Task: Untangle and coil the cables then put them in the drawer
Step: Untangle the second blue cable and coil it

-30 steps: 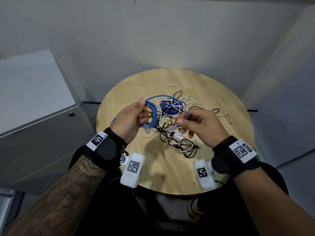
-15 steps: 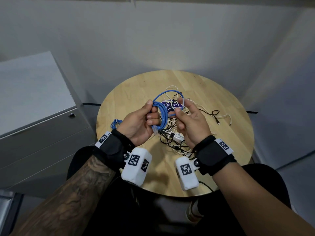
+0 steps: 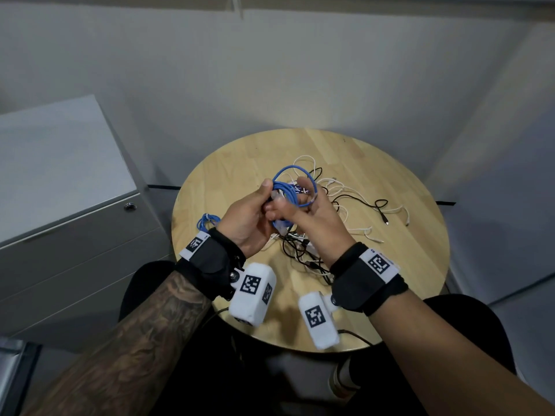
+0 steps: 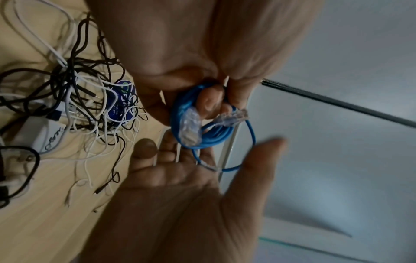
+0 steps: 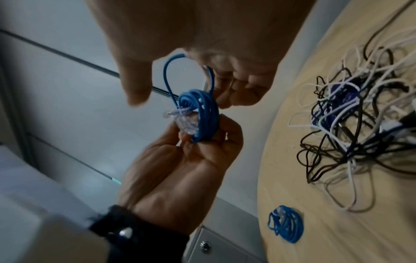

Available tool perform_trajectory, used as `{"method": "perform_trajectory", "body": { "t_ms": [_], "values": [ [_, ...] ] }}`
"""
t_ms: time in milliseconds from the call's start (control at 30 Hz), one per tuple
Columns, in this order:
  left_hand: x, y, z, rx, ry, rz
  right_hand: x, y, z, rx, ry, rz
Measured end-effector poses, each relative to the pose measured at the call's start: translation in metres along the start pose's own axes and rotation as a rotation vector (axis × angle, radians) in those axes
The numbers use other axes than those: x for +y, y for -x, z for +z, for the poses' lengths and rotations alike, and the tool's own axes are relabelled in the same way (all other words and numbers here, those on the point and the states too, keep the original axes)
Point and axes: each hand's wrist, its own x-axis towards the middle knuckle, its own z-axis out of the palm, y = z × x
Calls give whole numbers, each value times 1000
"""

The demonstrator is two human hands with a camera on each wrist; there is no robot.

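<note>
Two hands meet above the round table (image 3: 375, 295). The left hand (image 3: 246, 217) pinches the blue cable coil (image 3: 289, 195) between thumb and curled fingers; the right hand (image 3: 312, 217), fingers loosely spread, has a loose loop of it hooked over them. A second blue coil (image 3: 207, 222) lies at nine o'clock, the tangle of black and white cables (image 3: 339, 211) toward three, the drawer cabinet (image 3: 75, 235) farther toward nine.
</note>
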Motion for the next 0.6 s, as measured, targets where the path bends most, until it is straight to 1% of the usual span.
{"method": "perform_trajectory", "body": {
  "t_ms": [67,133,167,233,333,367,467,567,600],
  "values": [
    [-7,0,1,24,-107,31,2,-2,2,-23,39,-11],
    [-9,1,3,14,-108,26,1,-5,1,5,22,-44],
    [-8,2,4,1,-92,29,-1,-6,1,39,9,-66],
    [-7,2,7,-6,-96,46,-6,-8,-1,136,57,-140],
    [-7,3,11,14,-172,120,-10,-11,-6,253,200,-287],
    [-8,3,11,21,-188,120,-12,-13,-10,265,254,-327],
    [-8,4,8,-29,-234,111,-18,-16,-17,233,338,-362],
    [-12,3,1,-92,-387,166,-20,-17,-20,182,416,-365],
    [-12,3,-1,-83,-409,178,-22,-16,-20,147,403,-358]
  ]
}}
